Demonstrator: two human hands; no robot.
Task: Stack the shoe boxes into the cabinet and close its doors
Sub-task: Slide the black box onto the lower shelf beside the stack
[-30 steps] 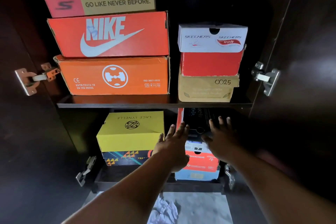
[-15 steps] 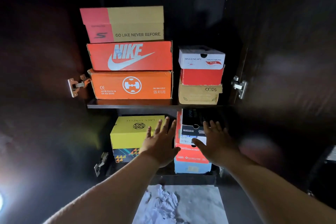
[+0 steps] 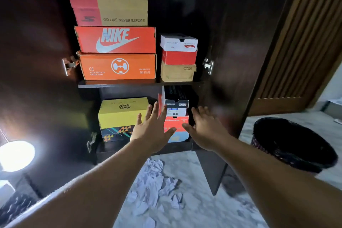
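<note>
Both hands are out in the middle of the frame, fingers spread wide, holding nothing: left hand (image 3: 151,131) and right hand (image 3: 205,131). The shoe boxes (image 3: 116,40) sit stacked on both shelves of the cabinet (image 3: 140,83), doors (image 3: 238,61) swung open either side.

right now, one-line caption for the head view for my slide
Both open hands, left hand and right hand, reach toward shoe boxes stacked in the dark cabinet, doors open.

Shoe boxes (image 3: 116,40) stacked on shelf (image 3: 118,84); more boxes (image 3: 123,114) below, waste basket (image 3: 294,144) right of cabinet (image 3: 231,42)
</note>
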